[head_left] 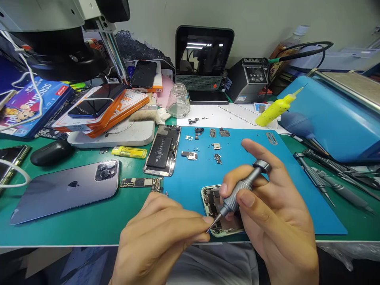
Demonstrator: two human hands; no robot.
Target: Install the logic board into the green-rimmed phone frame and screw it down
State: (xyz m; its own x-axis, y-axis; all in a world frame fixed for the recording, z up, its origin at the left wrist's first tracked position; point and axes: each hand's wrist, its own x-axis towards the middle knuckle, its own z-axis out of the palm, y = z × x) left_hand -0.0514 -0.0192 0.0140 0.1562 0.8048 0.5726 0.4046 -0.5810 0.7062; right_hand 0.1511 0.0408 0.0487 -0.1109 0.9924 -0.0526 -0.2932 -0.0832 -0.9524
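Observation:
My right hand (276, 217) grips a grey screwdriver (237, 196) by its knurled handle, its index finger stretched up past the cap. The screwdriver slants down to the left. At its tip, the thumb and fingers of my left hand (163, 233) are pinched together; whatever lies between them is too small or hidden to make out. Behind and below both hands, an opened phone housing (204, 198) with bare inner parts lies at the front of the blue mat (190, 202), partly covered by my fingers. Left of the mat is a phone logic board (141, 182).
Several small phone parts (216, 146) and screws lie on the mat. A screen assembly with battery (160, 152), a purple-grey phone (71, 190) and a yellow tube (129, 152) lie left. Tweezers and screwdrivers (314, 178) lie right. A microscope (68, 51) overhangs the upper left.

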